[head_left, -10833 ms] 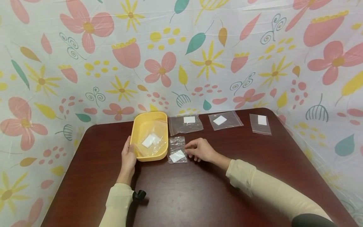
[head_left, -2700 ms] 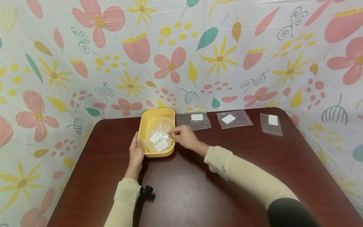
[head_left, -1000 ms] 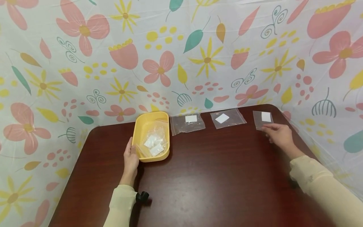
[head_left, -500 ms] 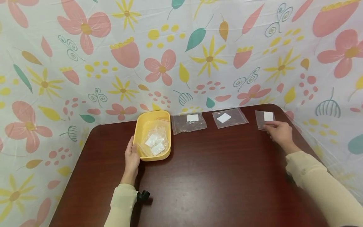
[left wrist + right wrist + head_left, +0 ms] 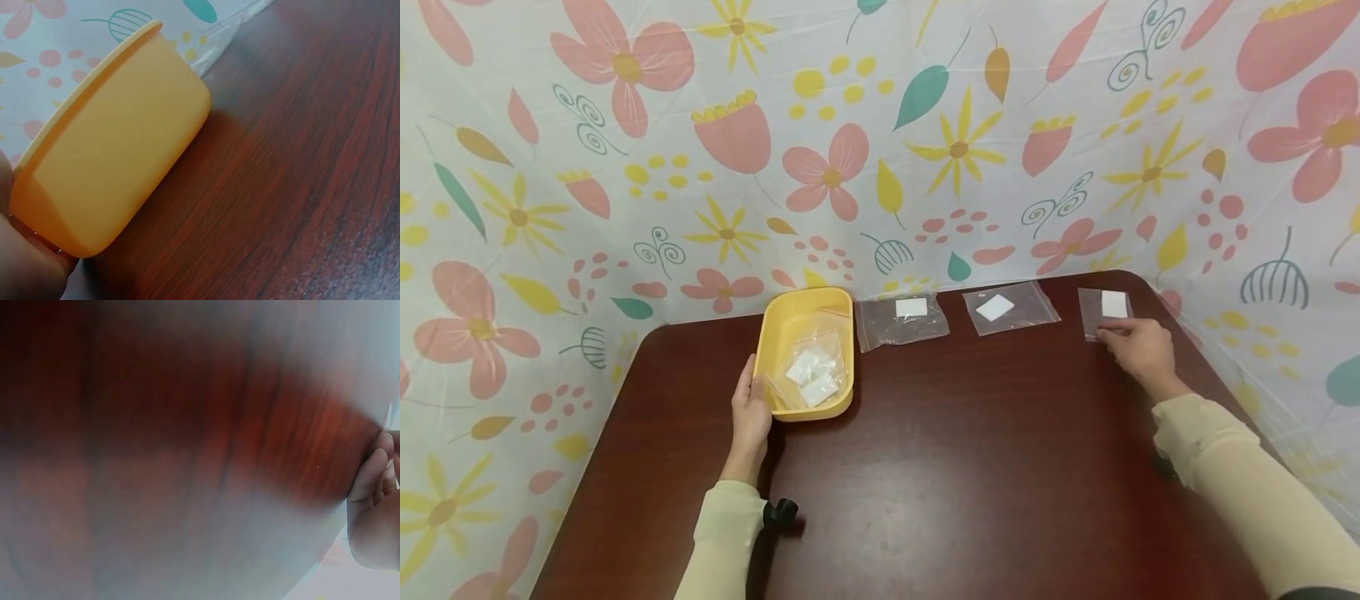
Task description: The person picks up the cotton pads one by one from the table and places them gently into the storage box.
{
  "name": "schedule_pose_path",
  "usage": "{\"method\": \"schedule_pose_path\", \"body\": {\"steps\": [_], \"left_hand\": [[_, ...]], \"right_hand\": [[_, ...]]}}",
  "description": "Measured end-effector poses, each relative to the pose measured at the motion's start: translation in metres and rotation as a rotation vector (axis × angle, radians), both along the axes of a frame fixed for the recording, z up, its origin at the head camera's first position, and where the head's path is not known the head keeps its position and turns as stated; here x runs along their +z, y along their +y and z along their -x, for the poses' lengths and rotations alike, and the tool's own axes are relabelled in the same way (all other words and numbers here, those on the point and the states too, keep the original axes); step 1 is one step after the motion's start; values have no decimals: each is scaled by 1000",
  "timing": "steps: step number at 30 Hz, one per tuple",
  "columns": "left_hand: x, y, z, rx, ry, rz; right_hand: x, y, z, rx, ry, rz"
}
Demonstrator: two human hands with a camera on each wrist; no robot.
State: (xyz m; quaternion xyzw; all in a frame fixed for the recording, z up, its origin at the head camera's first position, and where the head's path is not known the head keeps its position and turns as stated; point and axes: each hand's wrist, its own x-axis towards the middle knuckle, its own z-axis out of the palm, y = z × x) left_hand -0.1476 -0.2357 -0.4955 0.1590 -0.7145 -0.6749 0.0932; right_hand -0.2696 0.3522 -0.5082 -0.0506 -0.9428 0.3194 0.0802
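Observation:
A yellow plastic tray [image 5: 766, 333] stands at the back left of the table, tilted slightly in view. My left hand [image 5: 750, 421] grips its left side, thumb over the rim; the left wrist view shows the tray's outer wall [image 5: 119, 144] close up. Inside lie several clear zip bags [image 5: 816, 367] with white cards, overlapping. At the far right, my right hand [image 5: 1142, 352] pinches the lower edge of a small zip bag [image 5: 1092, 310] holding a white card [image 5: 1114, 304]. The right wrist view shows its curled fingers [image 5: 369, 478]; the bag is barely visible there.
Two more zip bags, one beside the tray [image 5: 901, 327] and one farther right [image 5: 1022, 308], lie flat along the back edge of the dark wooden table [image 5: 925, 467]. A flower-print curtain [image 5: 880, 150] hangs close behind and at both sides.
The bag that lay right of the tray is now inside it. My right hand has moved from the tray to the far-right bag. My left hand keeps hold of the tray.

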Motion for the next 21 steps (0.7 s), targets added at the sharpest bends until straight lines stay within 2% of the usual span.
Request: {"method": "schedule_pose_path", "body": {"steps": [13, 21], "left_hand": [[1, 2, -1, 5, 6, -10], [0, 2, 1, 12, 3, 7]], "right_hand": [[0, -3, -1, -13, -9, -54], [0, -1, -1, -3, -56, -50]]}}
